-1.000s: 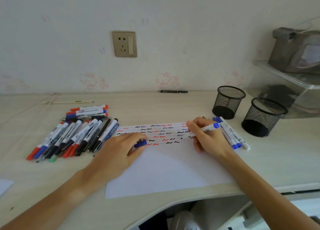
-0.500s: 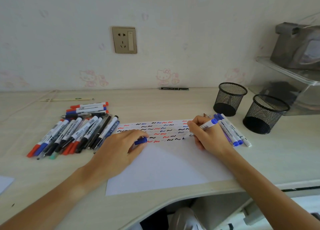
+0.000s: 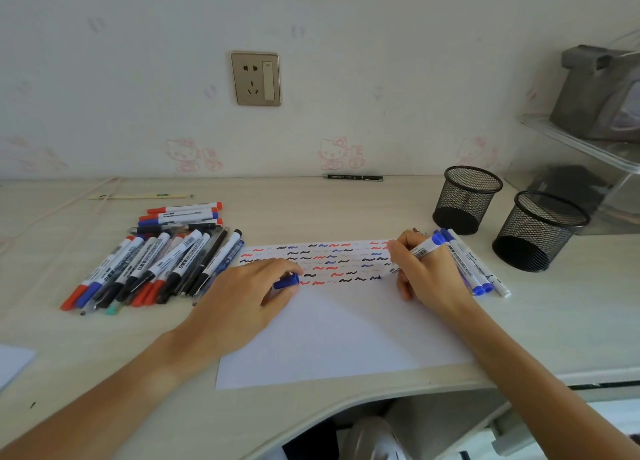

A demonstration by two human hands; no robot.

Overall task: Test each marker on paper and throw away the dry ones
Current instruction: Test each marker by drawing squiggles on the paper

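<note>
Testing a blue marker (image 3: 414,254), you pinch its barrel in your right hand (image 3: 426,272) as one holds a pen, tip down at the right end of the lowest row of squiggles on the paper (image 3: 332,335), where a dark mark lies just at the nib. Your left hand (image 3: 239,300) rests on the sheet's left part, presumably to keep it from sliding under the stroke, while its fingers (image 3: 277,269) curl round the blue cap (image 3: 286,281), kept ready for recapping.

The sheet lies at the bench (image 3: 311,210) edge in front of you, its upper part filled with rows of red, blue and black marks, some of them faint. A large heap of markers (image 3: 152,262) lies to the left of the paper; three markers (image 3: 474,269) lie just beside your right hand. Which group is tested cannot be told. Two black mesh cups (image 3: 465,199) stand apart to the right, both apparently without markers. A black pen (image 3: 353,177) lies by the wall.

Judging by the fresh mark, this marker seems to write, so it is likely one to keep.
</note>
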